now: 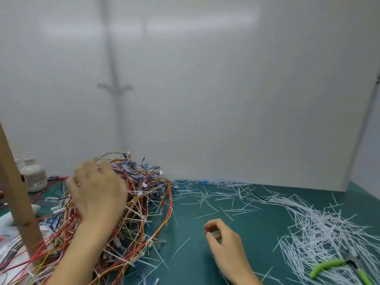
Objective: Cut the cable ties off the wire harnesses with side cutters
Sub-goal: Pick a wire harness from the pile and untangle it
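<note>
As side cutters (329,266) lie apart, right hand (226,249) hovers.

a workbench in an electrical assembly workshop. a dark green bench top (263,227) fills the lower half of the frame. at lower left sits a tangled heap of red, yellow, blue and black wire harnesses (144,192) with small white connectors. a thick drift of cut white plastic cable ties (318,229) spreads across the lower right, and green-handled side cutters (329,266) lie on it near the bottom right corner. a plain white partition panel (226,89) walls off the back of the bench. at the left edge stand round white plastic bottles (34,174) behind a slanted bare wooden post (18,198).
</note>
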